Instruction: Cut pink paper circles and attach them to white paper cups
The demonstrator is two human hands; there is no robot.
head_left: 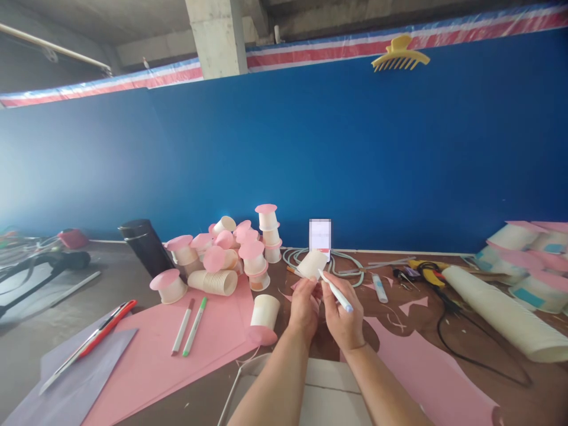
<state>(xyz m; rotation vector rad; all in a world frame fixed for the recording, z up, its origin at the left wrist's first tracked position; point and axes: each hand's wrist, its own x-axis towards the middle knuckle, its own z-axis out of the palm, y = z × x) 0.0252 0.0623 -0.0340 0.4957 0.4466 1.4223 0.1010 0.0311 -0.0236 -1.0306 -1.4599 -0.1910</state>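
Note:
My left hand is closed round the lower end of a white paper cup, which tilts away from me. In my right hand is a white marker pen with a blue end, its tip at the cup's side. Whether the tip touches the cup I cannot tell. Behind the cup a phone stands upright with a lit screen. Left of my hands, another paper cup rests on a pink paper disc.
Paper cups with pink discs are piled at back left beside a black bottle. Pink sheets, two markers and a red utility knife lie left. A long cup stack and cables lie right.

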